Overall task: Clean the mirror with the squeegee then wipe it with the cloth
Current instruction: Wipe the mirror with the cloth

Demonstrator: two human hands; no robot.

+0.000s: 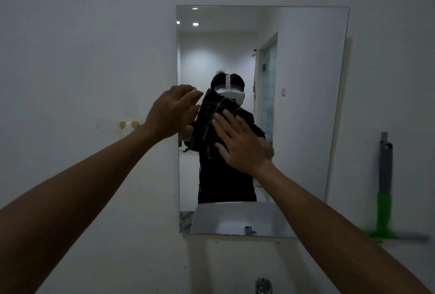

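Up on the white wall [82,46] hangs the mirror [306,105], a tall frameless rectangle whose glass reflects a lit room, a door and a person in dark clothes. Along its bottom edge it reflects the sink, and the tap [263,285] shows below at the frame's lower edge. Right of the mirror, the squeegee [384,188] leans upright against the wall, well apart from both hands: grey handle above, bright green lower part, its blade lying blurred across the bottom. Against the glass, near the mirror's left side at mid-height, is the cloth [207,117], dark, nearly black, bunched in folds with a thin pale seam running down it. The right hand [240,143] lies flat on the cloth with fingers spread, pressing it to the mirror. The left hand [171,112] is loose and open, its fingers reaching to the cloth's upper left edge, grasping nothing that I can see.
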